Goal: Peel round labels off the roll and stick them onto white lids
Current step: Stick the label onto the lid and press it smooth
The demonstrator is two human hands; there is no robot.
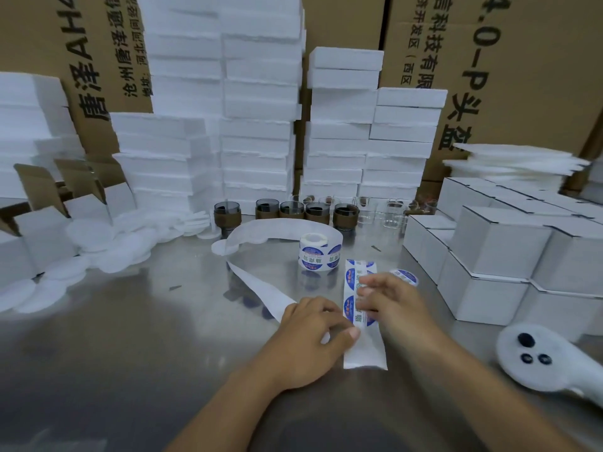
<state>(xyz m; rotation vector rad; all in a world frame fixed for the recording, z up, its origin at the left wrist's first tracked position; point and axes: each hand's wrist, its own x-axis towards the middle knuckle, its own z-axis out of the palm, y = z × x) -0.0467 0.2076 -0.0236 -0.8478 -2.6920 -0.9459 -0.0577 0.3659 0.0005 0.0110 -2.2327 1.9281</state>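
A roll of round blue-and-white labels [318,255] stands on the steel table [130,337]. From it a label strip [354,278] runs toward me, and its empty backing paper [261,288] curls away to the left. My left hand [310,334] pinches the bare backing near the strip's lower end. My right hand [391,298] pinches a round label on the strip with its fingertips. One white lid with a label on it [404,277] lies just beyond my right hand. Many plain white lids [98,246] are piled at the left.
Dark glass cups [290,212] and clear glasses [388,213] line the back. White foam blocks [257,109] and cardboard cartons [522,76] rise behind. White boxes [499,256] are stacked at right. A white handheld controller [535,360] lies at the near right.
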